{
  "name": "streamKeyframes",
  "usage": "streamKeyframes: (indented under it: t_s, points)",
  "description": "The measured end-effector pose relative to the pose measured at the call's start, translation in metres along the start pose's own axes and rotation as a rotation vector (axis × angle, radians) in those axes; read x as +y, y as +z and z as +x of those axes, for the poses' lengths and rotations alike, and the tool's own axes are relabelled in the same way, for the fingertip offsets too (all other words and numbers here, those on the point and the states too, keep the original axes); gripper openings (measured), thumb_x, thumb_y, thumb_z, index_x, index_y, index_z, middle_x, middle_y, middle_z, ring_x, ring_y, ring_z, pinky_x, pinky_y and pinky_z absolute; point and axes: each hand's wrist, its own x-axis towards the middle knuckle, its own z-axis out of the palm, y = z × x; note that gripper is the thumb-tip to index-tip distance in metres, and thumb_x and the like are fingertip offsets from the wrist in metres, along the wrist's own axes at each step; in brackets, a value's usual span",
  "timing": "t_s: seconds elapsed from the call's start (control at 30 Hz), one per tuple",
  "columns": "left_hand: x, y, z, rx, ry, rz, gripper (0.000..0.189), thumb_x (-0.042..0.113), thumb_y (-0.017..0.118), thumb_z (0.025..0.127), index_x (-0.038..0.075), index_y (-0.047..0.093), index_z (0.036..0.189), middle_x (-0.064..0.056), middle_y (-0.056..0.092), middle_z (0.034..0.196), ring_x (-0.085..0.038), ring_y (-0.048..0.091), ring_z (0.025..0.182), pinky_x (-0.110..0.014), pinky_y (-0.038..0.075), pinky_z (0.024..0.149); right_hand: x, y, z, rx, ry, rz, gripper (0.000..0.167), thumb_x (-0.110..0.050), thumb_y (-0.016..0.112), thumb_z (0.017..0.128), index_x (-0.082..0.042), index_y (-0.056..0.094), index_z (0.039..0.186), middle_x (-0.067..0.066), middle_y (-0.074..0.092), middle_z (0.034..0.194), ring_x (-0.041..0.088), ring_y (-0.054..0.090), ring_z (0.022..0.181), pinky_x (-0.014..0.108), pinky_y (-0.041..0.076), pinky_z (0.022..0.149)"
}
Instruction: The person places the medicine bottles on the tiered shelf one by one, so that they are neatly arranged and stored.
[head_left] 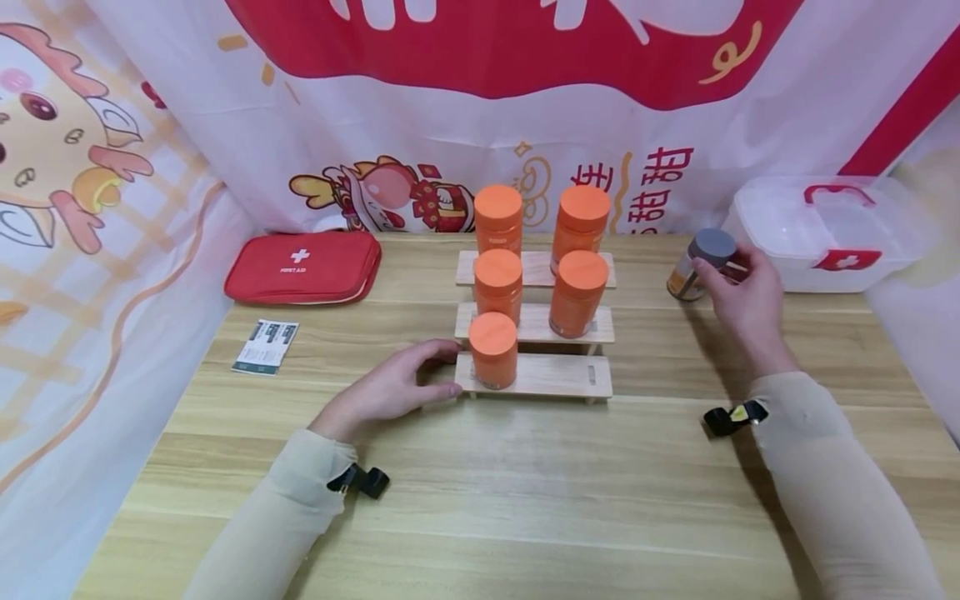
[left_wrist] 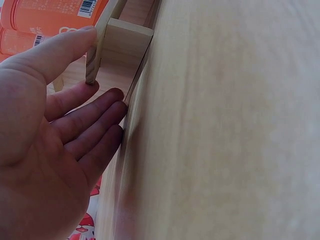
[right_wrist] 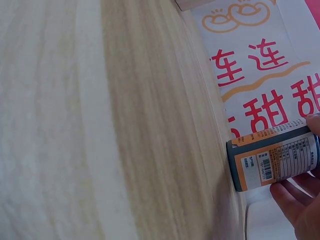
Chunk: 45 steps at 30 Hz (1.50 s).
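Observation:
My right hand (head_left: 750,304) grips a small jar (right_wrist: 277,155) with a grey lid and an orange-and-white label, thumb on one side and fingers on the other. It is upright at the table's back right, its base at or close to the tabletop. At the centre is a three-tier wooden rack (head_left: 551,375). The left hand (head_left: 401,383) holds the left end of its lowest shelf between thumb and index finger, the other fingers (left_wrist: 95,145) extended near the table. Orange-lidded jars (head_left: 495,354) stand on the rack: two on each upper tier, one at the lowest tier's left.
A red first-aid pouch (head_left: 303,268) lies at the back left, with a printed paper slip (head_left: 266,346) in front of it. Beside the right hand stands a clear plastic box (head_left: 825,225) with a red handle. A printed cloth (head_left: 420,117) hangs behind the table (head_left: 525,492).

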Motion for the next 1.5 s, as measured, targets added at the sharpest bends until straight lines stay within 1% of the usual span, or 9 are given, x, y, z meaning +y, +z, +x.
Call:
streamKeyframes:
  t_s: [0.13,0.37,0.63,0.73,0.87,1.0,1.17,1.33,1.5]
  points:
    - [0.000,0.001,0.000,0.001,-0.004,-0.002,0.068,0.043,0.081,0.097,0.020,0.054,0.155,-0.003,0.058,0.159,-0.027,0.050,0.152,-0.056,0.037,0.130,0.001,-0.001,-0.001,0.014,-0.005,-0.015,0.081,-0.052,0.066,0.103,-0.011,0.036,0.167,0.018,0.045,0.168,0.034,0.053,0.149,0.038,0.051,0.120]
    - [-0.001,0.001,0.000,0.001,-0.009,-0.004,0.068,0.044,0.081,0.097,0.021,0.054,0.155,-0.003,0.058,0.159,-0.027,0.051,0.151,-0.057,0.037,0.129,0.004,-0.004,-0.003,0.010,-0.016,-0.042,0.082,-0.055,0.065,0.103,-0.011,0.036,0.167,0.019,0.046,0.167,0.035,0.053,0.148,0.042,0.051,0.121]
    - [-0.001,0.001,0.000,0.000,-0.009,-0.005,0.069,0.044,0.081,0.097,0.020,0.054,0.156,-0.003,0.057,0.159,-0.027,0.050,0.151,-0.057,0.037,0.129,0.003,-0.006,-0.006,0.023,-0.015,-0.064,0.084,-0.056,0.064,0.103,-0.012,0.035,0.168,0.018,0.045,0.168,0.035,0.053,0.149,0.038,0.052,0.119]
    - [-0.001,0.001,0.000,0.003,-0.006,-0.006,0.068,0.043,0.081,0.097,0.020,0.054,0.156,-0.004,0.058,0.159,-0.028,0.051,0.151,-0.057,0.037,0.129,0.002,-0.008,-0.010,0.029,-0.021,-0.064,0.083,-0.055,0.066,0.102,-0.013,0.036,0.167,0.017,0.047,0.167,0.032,0.054,0.147,0.031,0.053,0.116]
    - [-0.001,0.001,0.000,0.001,-0.011,-0.011,0.068,0.043,0.081,0.097,0.020,0.054,0.155,-0.004,0.058,0.159,-0.028,0.051,0.151,-0.057,0.037,0.129,-0.001,-0.011,-0.019,0.041,-0.047,-0.073,0.081,-0.053,0.068,0.102,-0.012,0.040,0.165,0.016,0.051,0.163,0.028,0.057,0.143,0.018,0.054,0.109]
    - [-0.001,0.001,0.000,0.001,-0.023,-0.006,0.068,0.044,0.081,0.097,0.022,0.054,0.156,-0.002,0.057,0.159,-0.027,0.050,0.152,-0.056,0.038,0.129,-0.006,-0.016,-0.028,0.038,-0.066,-0.082,0.080,-0.053,0.069,0.101,-0.012,0.042,0.164,0.017,0.054,0.160,0.026,0.058,0.138,0.011,0.054,0.103]
    - [-0.001,0.001,0.001,0.010,-0.022,0.006,0.067,0.044,0.081,0.097,0.022,0.055,0.155,-0.001,0.058,0.159,-0.026,0.051,0.151,-0.054,0.038,0.129,-0.011,-0.020,-0.038,0.031,-0.090,-0.084,0.079,-0.051,0.073,0.100,-0.013,0.045,0.163,0.017,0.056,0.158,0.016,0.060,0.129,0.006,0.052,0.098]
    - [-0.001,0.001,0.001,0.014,0.009,0.005,0.068,0.041,0.081,0.097,0.016,0.056,0.154,-0.005,0.059,0.158,-0.028,0.051,0.152,-0.053,0.037,0.130,-0.013,-0.021,-0.050,0.044,-0.151,-0.080,0.073,-0.043,0.077,0.099,-0.010,0.050,0.159,0.014,0.060,0.149,0.003,0.060,0.117,0.002,0.051,0.094]
    - [0.000,0.001,0.001,0.011,0.009,0.002,0.068,0.042,0.081,0.097,0.016,0.055,0.155,-0.005,0.058,0.159,-0.028,0.050,0.152,-0.054,0.037,0.130,-0.016,-0.022,-0.061,0.051,-0.185,-0.047,0.070,-0.035,0.080,0.098,-0.006,0.053,0.156,0.013,0.062,0.143,-0.004,0.059,0.109,0.000,0.050,0.090]
